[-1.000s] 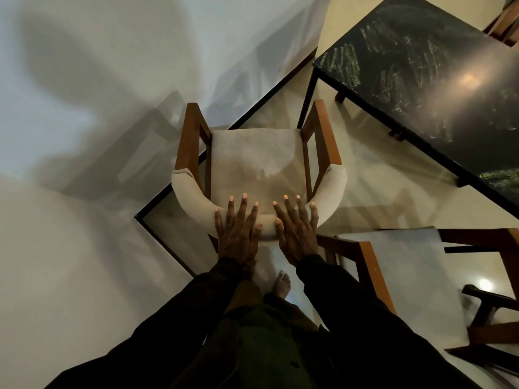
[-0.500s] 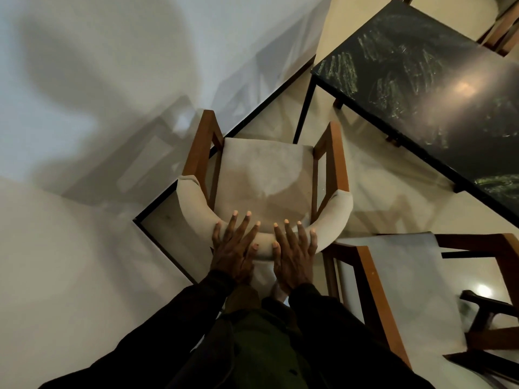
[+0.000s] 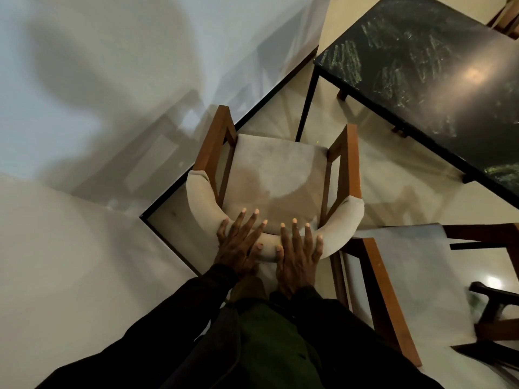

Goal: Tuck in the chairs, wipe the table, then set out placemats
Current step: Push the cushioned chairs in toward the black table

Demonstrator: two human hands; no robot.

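Observation:
A wooden armchair (image 3: 275, 175) with a beige seat and a curved padded backrest (image 3: 344, 220) stands on the floor below me, facing the wall corner. It is left of the dark marble-topped table (image 3: 435, 80). My left hand (image 3: 238, 245) and my right hand (image 3: 297, 254) lie side by side on the middle of the backrest. Their fingers are straight and reach over its top edge. The chair's front right arm is near the table's black corner leg (image 3: 306, 102). No cloth or placemats are in view.
A second wooden chair (image 3: 407, 276) with a grey seat stands close on the right, its arm almost touching the first chair's backrest. A black frame (image 3: 494, 299) sits at the far right. White walls (image 3: 84, 108) with a black skirting line (image 3: 196, 175) close off the left.
The armchair has slid to the right, toward the table's corner leg, and turned slightly. Both hands have stayed on its backrest.

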